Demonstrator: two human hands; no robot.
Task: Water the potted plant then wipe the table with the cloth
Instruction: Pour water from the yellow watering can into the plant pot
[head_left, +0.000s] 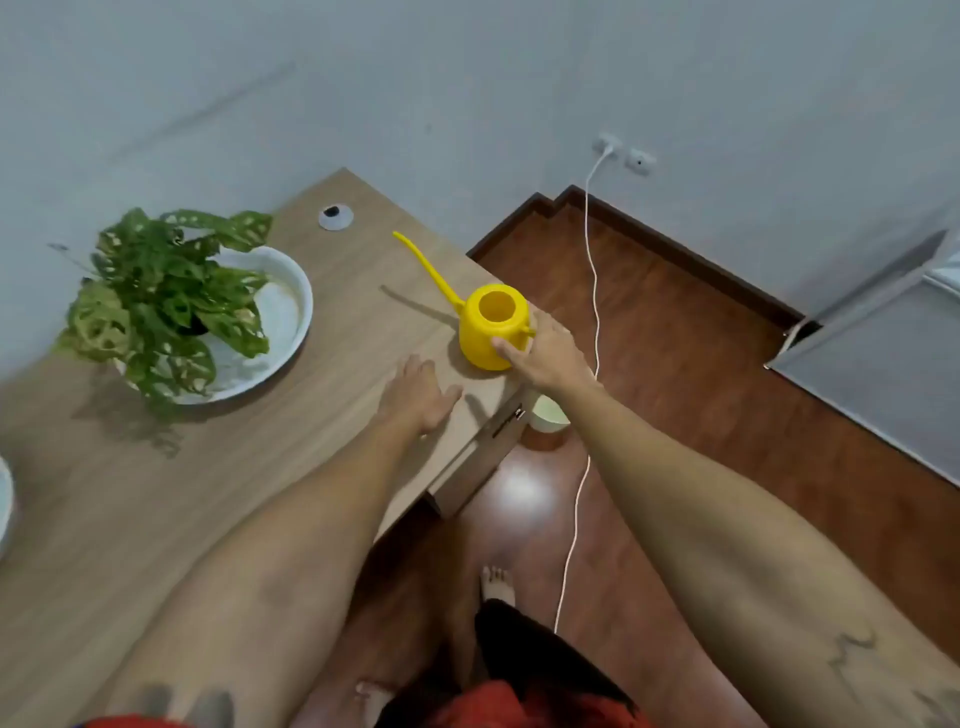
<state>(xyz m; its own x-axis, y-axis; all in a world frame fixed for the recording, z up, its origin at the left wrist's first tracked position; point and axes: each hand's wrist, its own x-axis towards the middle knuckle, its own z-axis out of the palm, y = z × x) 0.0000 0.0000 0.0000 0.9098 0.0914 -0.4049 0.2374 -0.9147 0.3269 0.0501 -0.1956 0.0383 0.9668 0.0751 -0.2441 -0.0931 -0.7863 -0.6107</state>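
Observation:
A yellow watering can (485, 327) with a long thin spout stands near the right edge of the wooden table (156, 493), spout pointing to the far left. My right hand (545, 351) is on the can's handle side, thumb against its body, fingers round the handle. My left hand (418, 395) rests flat on the table just left of the can. The green potted plant (161, 291) sits in a white dish (291, 322) at the table's far left. No cloth is in view.
A round cable grommet (336, 215) is set in the table's far end. A white cable (592, 291) runs from a wall socket down across the red-brown floor. A pale cup (548, 415) stands on the floor below the table edge. A grey cabinet (883, 364) is at right.

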